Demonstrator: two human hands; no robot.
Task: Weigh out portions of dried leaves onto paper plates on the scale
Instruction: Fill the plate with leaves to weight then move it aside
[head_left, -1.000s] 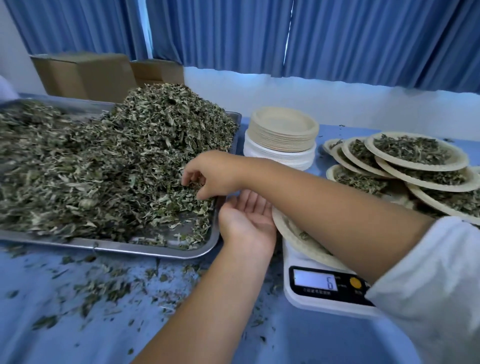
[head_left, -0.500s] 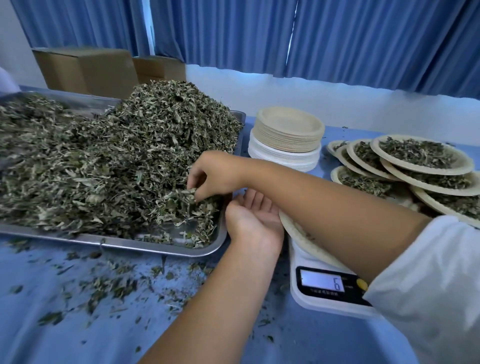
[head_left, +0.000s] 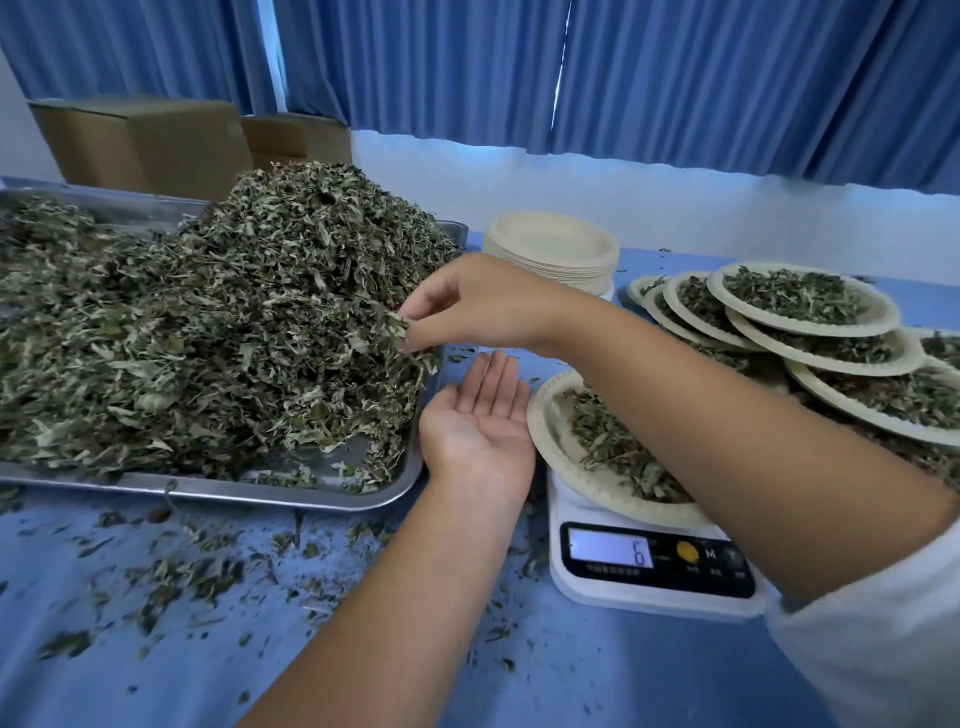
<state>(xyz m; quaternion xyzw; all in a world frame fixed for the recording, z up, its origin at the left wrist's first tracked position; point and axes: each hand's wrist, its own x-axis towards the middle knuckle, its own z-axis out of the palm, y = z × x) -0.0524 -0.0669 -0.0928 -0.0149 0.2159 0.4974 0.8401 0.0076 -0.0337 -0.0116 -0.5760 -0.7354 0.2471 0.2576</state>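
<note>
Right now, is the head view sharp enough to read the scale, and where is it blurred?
Head view: the scale display reads 6 clearly; loose leaves at lower left are smeared; wide-angle bending shows toward the edges.

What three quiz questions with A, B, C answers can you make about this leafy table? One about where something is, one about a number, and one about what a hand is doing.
1. Where does the partly filled paper plate sit?
A. on the metal tray
B. on the scale
C. on a cardboard box

2. What number does the scale's display show?
A. 0
B. 9
C. 6

3. How is the left hand?
A. open, palm up
B. a tight fist
C. gripping a plate

Answers:
1 B: the plate rests on top of the white scale.
2 C: a single 6 shows on the lit screen.
3 A: its fingers are straight, its palm faces up and it holds nothing.
</note>
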